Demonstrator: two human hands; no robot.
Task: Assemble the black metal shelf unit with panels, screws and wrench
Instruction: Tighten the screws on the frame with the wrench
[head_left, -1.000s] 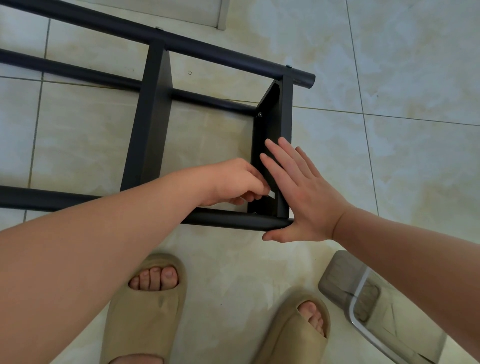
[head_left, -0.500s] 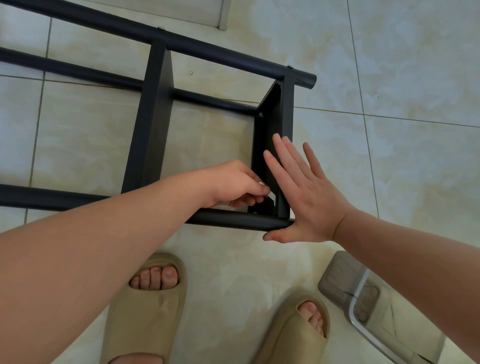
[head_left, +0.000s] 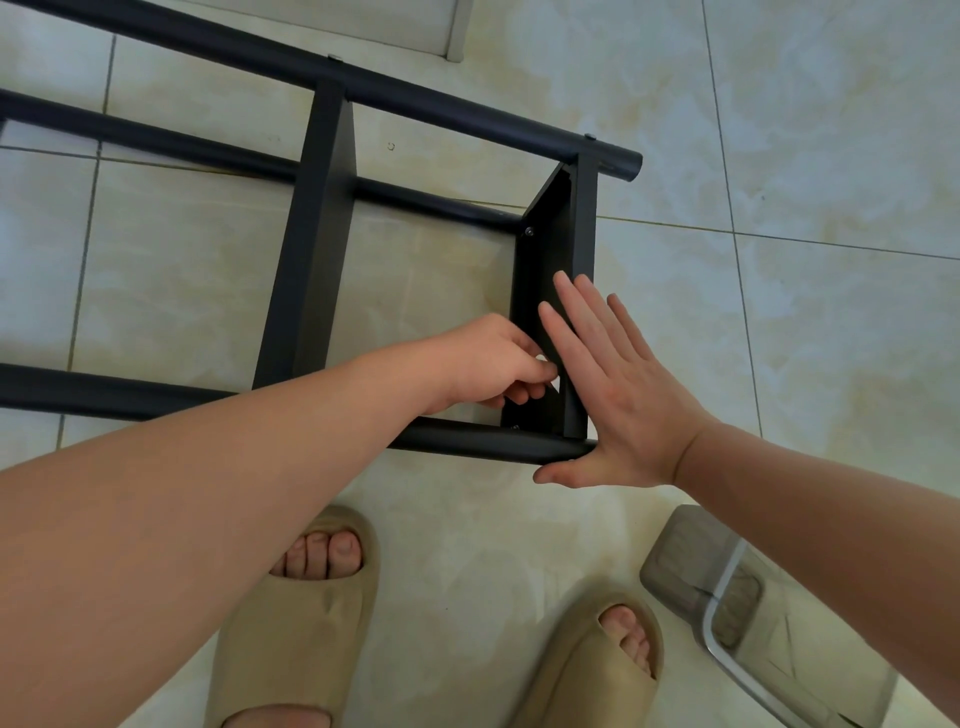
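Frame (head_left: 467, 111) of black steel lies on its side on the tiles. End panel (head_left: 545, 270) stands on edge between the two upper tubes and serves as my landmark. I judge the unit stiff and fairly heavy. Its paint looks smooth, so it is likely slippery under a flat palm, and the thin panel edges may bite. The best hold, in my judgement, is round the near tube (head_left: 467, 441) just beside the panel, not on the sheet itself.

Right hand (head_left: 618, 400) lies flat on the panel's outer face, fingers straight and apart, thumb under the tube end. Left hand (head_left: 488, 364) is at the near corner of the panel's inner face, fingers curled together. Whether they pinch a screw or a wrench I cannot tell, as the fingertips cover the spot.

One screw (head_left: 529, 231) shows at the panel's far corner. No wrench is seen. The frame runs out of view left of the panel. Grey object (head_left: 691, 571), nearer me and right of the panel, is cut off and unidentified.
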